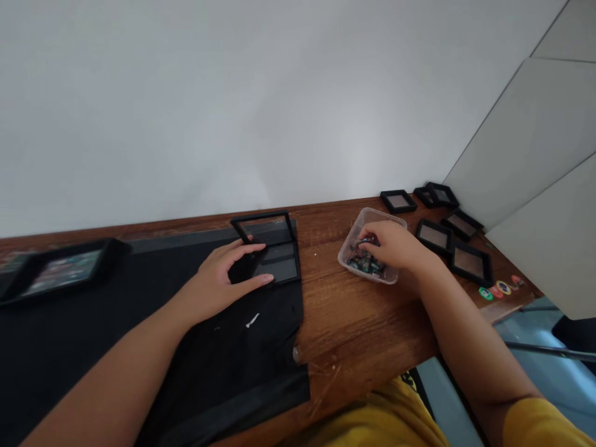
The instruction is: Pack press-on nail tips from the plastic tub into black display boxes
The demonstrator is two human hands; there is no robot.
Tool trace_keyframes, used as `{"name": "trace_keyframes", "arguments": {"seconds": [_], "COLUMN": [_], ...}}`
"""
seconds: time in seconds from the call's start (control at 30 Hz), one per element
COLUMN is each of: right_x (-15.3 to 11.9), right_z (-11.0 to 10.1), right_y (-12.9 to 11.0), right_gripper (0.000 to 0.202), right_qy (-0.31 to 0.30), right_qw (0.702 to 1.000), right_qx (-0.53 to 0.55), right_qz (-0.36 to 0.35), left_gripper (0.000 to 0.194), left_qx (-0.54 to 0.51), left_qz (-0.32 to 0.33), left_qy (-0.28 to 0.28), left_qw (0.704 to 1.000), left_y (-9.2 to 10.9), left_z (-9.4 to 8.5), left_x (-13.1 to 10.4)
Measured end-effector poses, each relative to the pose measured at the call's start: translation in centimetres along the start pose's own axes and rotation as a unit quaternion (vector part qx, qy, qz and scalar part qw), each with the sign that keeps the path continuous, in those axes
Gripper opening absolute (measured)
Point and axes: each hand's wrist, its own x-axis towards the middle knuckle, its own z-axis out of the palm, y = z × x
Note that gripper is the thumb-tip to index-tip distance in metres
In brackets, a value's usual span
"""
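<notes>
- Left hand [228,273] out on the open black frame case [284,262], thumb and fingers spread apart, their tips touching its left side.
- That case sits near the right edge of a black mat [218,379], its far half tilted up, its near half lying down with a greyish pane.
- Over to the right hand [388,245], dipping into a clear plastic tub [378,216]: thumb and fingertips drawn in close among the small dark, shiny pieces [367,266]; whether they are clamped on one, I cannot tell.
- The tub stands on the bare wood of the worktop [335,316], to the right of the mat and well apart from the open case.
- Off to the left, a thick black frame [109,254] rests on the mat, colourful contents behind its pane, too blurred to make out.
- A white scrap [252,320] lies on the mat, just nearer the person than the left hand.
- Far right, a cluster of black frames [435,236] with brownish-grey panes, some overlapping, spreads beyond the right hand.
- Round coloured stickers [503,287] dot the worktop's right end, and a yellow sleeve [542,422] covers the upper right arm.
</notes>
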Motion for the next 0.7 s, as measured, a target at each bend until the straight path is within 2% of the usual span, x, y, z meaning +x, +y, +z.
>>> {"name": "trace_keyframes", "arguments": {"seconds": [0.1, 0.23, 0.33, 0.43, 0.53, 0.6, 0.63, 0.7], "right_x": [-0.2, -0.3, -0.4, -0.5, -0.4, -0.4, -0.4, -0.5], "right_z": [-0.4, -0.6, -0.8, -0.9, -0.7, -0.5, -0.4, -0.1], "right_y": [-0.2, -0.5, -0.6, -0.7, -0.8, -0.9, -1.1, -1.8], "right_gripper": [0.007, 0.009, 0.009, 0.009, 0.009, 0.008, 0.008, 0.007], "right_qy": [0.018, 0.029, 0.041, 0.065, 0.098, 0.12, 0.134, 0.164], "right_qw": [0.999, 0.998, 0.997, 0.995, 0.991, 0.985, 0.981, 0.971], "right_qx": [0.034, 0.044, 0.053, 0.069, 0.089, 0.111, 0.122, 0.144], "right_qz": [0.01, 0.025, 0.032, 0.017, -0.024, -0.05, -0.063, -0.099], "left_gripper": [0.063, 0.057, 0.052, 0.046, 0.026, 0.018, 0.016, 0.016], "left_qx": [0.0, 0.027, 0.057, 0.059, 0.044, 0.031, 0.028, 0.023], "left_qz": [0.015, 0.069, 0.111, 0.142, 0.162, 0.176, 0.187, 0.222], "left_qy": [0.017, 0.059, 0.111, 0.191, 0.313, 0.414, 0.447, 0.469], "left_qw": [1.0, 0.995, 0.986, 0.97, 0.935, 0.893, 0.874, 0.855], "left_y": [-0.1, -0.5, -0.4, 0.5, 1.8, 2.6, 3.0, 3.8], "left_z": [0.1, 0.3, 0.2, -0.3, -1.2, -1.6, -1.8, -1.8], "left_x": [0.0, 0.1, 0.3, 0.4, 0.5, 0.4, 0.3, 0.1]}}
